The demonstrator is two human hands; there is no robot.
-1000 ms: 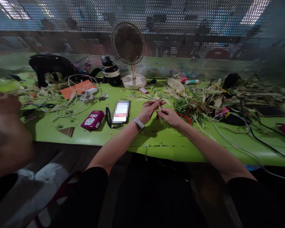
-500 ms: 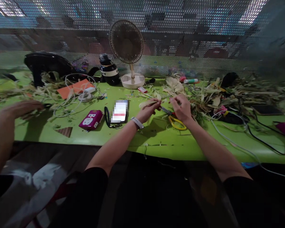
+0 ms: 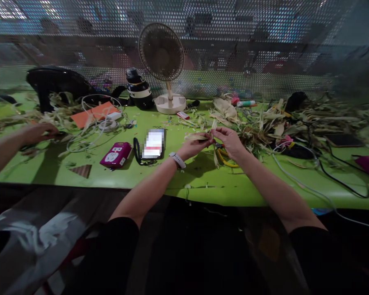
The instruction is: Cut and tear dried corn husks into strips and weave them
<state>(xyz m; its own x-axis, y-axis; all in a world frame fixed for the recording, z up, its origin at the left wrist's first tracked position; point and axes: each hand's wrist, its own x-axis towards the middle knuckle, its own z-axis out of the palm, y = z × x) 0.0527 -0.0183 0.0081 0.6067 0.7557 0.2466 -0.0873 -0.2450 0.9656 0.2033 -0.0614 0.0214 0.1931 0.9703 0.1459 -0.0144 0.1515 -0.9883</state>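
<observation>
Pale strips of corn husk (image 3: 197, 138) lie across my left hand (image 3: 193, 146), whose fingers are closed on them; a pale watch band circles that wrist. My right hand (image 3: 230, 141) meets it at the fingertips, with thumb and fingers pinched on the husk's upright end (image 3: 214, 124). What exactly lies between the fingertips is too small to make out. Under my right hand rest pliers-like cutters with yellow handles (image 3: 226, 159), their jaws mostly hidden by the hands. A heap of dry husks (image 3: 261, 127) spreads just right of my right hand.
A phone (image 3: 153, 143) and a magenta box (image 3: 116, 155) lie to the left. Behind stand a fan (image 3: 169, 102) and a black bottle (image 3: 140, 92). A co-worker's hand (image 3: 44, 132) works at far left. A white cable (image 3: 298, 180) crosses the table's right side.
My right hand has moved left and now meets my left hand at the husk. The cutters are more covered. The co-worker's hand at left has shifted and closed its fingers.
</observation>
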